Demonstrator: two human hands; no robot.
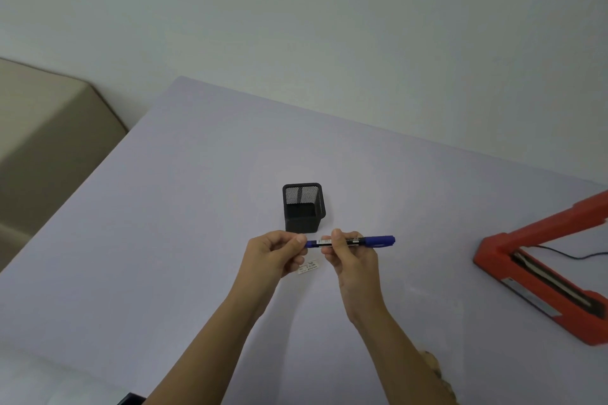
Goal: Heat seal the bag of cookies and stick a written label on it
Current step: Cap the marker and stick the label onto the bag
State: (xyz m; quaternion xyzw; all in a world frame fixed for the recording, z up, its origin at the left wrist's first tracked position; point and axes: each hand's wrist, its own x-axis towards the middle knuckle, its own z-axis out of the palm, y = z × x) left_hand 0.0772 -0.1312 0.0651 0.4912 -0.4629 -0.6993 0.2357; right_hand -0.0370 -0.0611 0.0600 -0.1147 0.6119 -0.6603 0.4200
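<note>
A blue marker pen (378, 240) lies level in the air above the table, held by both hands. My right hand (352, 256) grips its barrel at the middle. My left hand (276, 253) pinches the pen's left end with thumb and fingers. Just below the hands a small white label (308, 266) with dark writing lies flat on the table. A red heat sealer (539, 273) with its arm raised sits at the right edge. A bit of the cookies (434, 368) shows beside my right forearm at the bottom; the bag itself is mostly hidden.
A black mesh pen holder (303, 207) stands empty just beyond the hands. The pale lilac table (164, 223) ends at a wall behind and drops off at the left. A black cord (572, 255) runs from the sealer to the right.
</note>
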